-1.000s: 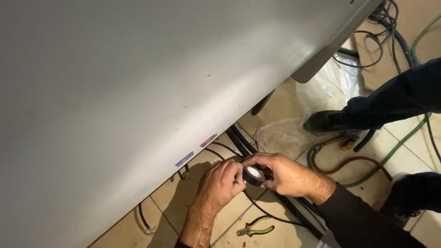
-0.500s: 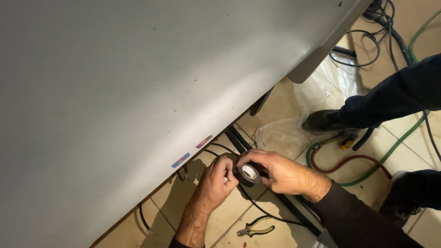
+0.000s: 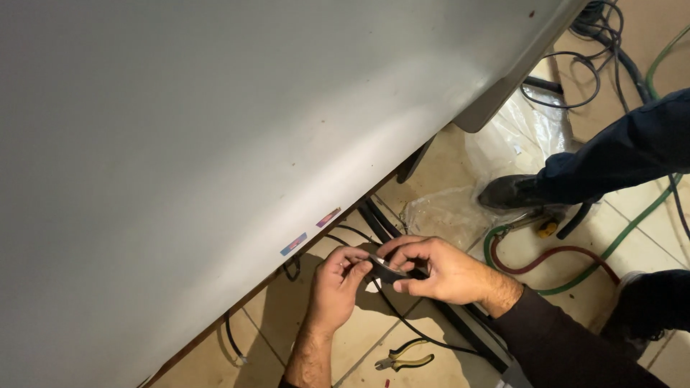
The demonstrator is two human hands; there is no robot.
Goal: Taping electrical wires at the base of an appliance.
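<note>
My right hand (image 3: 438,271) grips a roll of black tape (image 3: 392,273) just below the edge of a big grey panel (image 3: 215,144). My left hand (image 3: 338,287) pinches the tape's free end next to the roll, fingertips almost touching the right hand's. Beneath both hands a thin black cable (image 3: 410,327) runs across the tiled floor. The roll is mostly covered by my right fingers.
Green-handled pliers (image 3: 404,357) lie on the tiles below my hands. Thick black cables (image 3: 377,219) run under the panel. Another person's dark shoe (image 3: 514,192) and trouser leg (image 3: 625,154) stand at right, by clear plastic sheet (image 3: 445,212), green and red hoses (image 3: 568,259).
The roll has turned from face-on to edge-on in my right hand. My left fingers have moved onto the tape end.
</note>
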